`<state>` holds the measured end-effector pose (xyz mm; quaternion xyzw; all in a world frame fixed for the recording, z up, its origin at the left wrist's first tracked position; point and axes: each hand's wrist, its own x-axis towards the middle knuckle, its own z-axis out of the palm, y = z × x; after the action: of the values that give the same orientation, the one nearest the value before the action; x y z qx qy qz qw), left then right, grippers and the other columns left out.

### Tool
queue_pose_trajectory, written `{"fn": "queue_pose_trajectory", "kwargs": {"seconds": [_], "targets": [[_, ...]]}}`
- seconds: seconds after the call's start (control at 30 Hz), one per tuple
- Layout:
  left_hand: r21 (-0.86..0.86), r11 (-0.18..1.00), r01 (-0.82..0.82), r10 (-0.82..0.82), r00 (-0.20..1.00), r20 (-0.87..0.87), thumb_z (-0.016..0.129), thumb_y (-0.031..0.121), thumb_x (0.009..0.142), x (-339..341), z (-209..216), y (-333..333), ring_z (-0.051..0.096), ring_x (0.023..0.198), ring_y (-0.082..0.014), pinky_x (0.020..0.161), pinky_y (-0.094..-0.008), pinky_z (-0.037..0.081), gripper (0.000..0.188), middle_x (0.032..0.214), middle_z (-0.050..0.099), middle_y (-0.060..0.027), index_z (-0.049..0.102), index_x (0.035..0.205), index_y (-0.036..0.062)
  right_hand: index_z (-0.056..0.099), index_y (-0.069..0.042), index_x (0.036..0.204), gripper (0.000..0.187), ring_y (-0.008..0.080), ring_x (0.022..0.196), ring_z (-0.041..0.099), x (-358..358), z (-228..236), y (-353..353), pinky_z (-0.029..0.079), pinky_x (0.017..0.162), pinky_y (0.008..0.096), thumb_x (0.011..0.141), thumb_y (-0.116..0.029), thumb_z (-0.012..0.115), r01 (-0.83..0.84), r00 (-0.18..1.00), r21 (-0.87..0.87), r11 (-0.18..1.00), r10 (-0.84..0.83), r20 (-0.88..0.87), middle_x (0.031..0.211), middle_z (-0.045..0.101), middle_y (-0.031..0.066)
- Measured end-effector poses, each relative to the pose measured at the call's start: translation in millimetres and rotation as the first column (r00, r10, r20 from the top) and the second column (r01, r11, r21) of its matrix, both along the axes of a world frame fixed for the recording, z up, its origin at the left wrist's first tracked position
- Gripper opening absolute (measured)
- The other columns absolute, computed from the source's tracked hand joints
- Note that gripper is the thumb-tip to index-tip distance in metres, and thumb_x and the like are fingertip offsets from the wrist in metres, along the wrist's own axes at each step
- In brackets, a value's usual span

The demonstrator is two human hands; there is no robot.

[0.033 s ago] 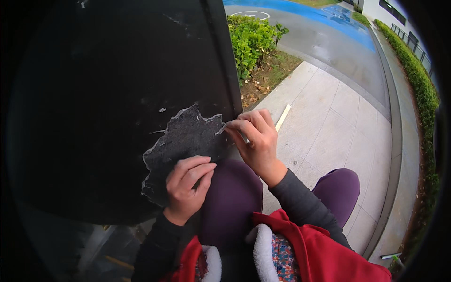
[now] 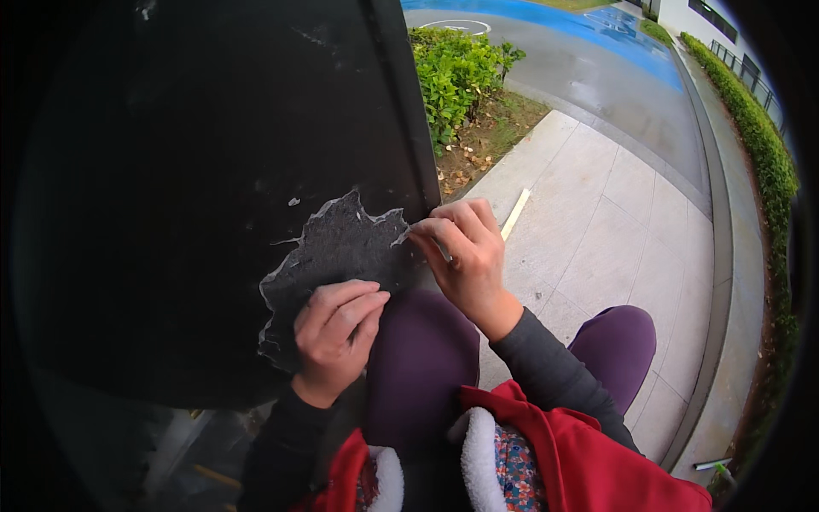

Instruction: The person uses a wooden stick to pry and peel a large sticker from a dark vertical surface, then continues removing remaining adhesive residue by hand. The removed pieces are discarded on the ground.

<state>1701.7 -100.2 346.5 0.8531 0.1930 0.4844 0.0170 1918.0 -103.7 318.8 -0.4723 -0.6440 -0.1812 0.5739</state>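
Note:
A large dark panel (image 2: 188, 154) fills the left side and carries a bare grey patch (image 2: 341, 247) with ragged, whitish torn edges. At the patch's right edge my right hand (image 2: 465, 252) is closed in a pinch on the peeling film (image 2: 401, 232), a thin curled flap. My left hand (image 2: 337, 333) sits in front of the patch's lower part, thumb and fingers drawn together. Whatever its fingertips may hold is too small to make out. Small pale flecks (image 2: 294, 202) stick to the panel above the patch.
My knees in purple trousers (image 2: 422, 358) are close below the hands. A pale strip (image 2: 515, 213) lies on the paving (image 2: 589, 230) at the right. A green shrub (image 2: 456, 81) grows beyond the panel's edge. A low kerb (image 2: 721, 299) and a hedge (image 2: 751, 111) run along the far right.
My left hand has shifted very slightly left and up. The right hand keeps its pinch at the patch's edge.

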Motion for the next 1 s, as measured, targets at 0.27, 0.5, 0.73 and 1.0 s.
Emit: {"fn": "queue_pose_trajectory", "kwargs": {"seconds": [0.27, 0.5, 0.73, 1.0], "targets": [[0.620, 0.784, -0.034, 0.350, 0.849, -0.395, 0.076, 0.013, 0.083, 82.1, 69.5, 14.9, 0.062, 0.105, -0.0153, 0.095, -0.0348, 0.043, 0.033, 0.111, 0.067, 0.0048, 0.079, 0.116, 0.0154, 0.063, -0.003, 0.095, 0.017, 0.0305, 0.091, 0.064, 45.1, -9.4, -14.5, 0.055, 0.077, 0.0413, 0.085, -0.002, 0.077, -0.025, 0.999, 0.048, 0.999, 0.023, 0.031, 0.095, 0.065, 0.0097], [0.749, 0.637, 0.182, 0.444, 0.707, -0.550, 0.065, 0.019, 0.081, 106.8, 79.4, -3.5, 0.052, 0.096, -0.0155, 0.087, -0.0298, 0.040, 0.005, 0.090, 0.047, -0.0003, 0.064, 0.083, 0.0150, 0.061, -0.002, 0.099, 0.018, 0.0344, 0.091, 0.062, 41.7, -8.7, -59.9, 0.053, 0.078, 0.0429, 0.088, 0.002, 0.075, -0.090, 0.988, -0.080, 0.993, 0.079, -0.130, 0.093, 0.063, 0.0129], [0.735, 0.647, 0.206, 0.465, 0.657, -0.593, 0.065, 0.019, 0.081, 143.8, 71.2, -18.3, 0.052, 0.095, -0.0165, 0.082, -0.0309, 0.041, 0.006, 0.091, 0.050, -0.0006, 0.066, 0.082, 0.0133, 0.066, -0.002, 0.103, 0.022, 0.0341, 0.091, 0.061, 72.7, -17.4, -80.6, 0.053, 0.082, 0.0444, 0.085, -0.001, 0.079, -0.104, 0.974, -0.039, 0.994, 0.094, -0.206, 0.095, 0.064, 0.0126], [0.640, 0.735, 0.224, 0.325, 0.712, -0.623, 0.068, 0.016, 0.081, 175.4, 88.2, -23.4, 0.059, 0.095, -0.0166, 0.082, -0.0321, 0.044, 0.008, 0.094, 0.056, 0.0000, 0.067, 0.088, 0.0125, 0.067, -0.004, 0.095, 0.013, 0.0326, 0.093, 0.062, 114.3, -16.0, -76.8, 0.054, 0.080, 0.0426, 0.086, -0.002, 0.077, -0.074, 0.982, -0.049, 0.996, 0.064, -0.176, 0.095, 0.065, 0.0106]]}}
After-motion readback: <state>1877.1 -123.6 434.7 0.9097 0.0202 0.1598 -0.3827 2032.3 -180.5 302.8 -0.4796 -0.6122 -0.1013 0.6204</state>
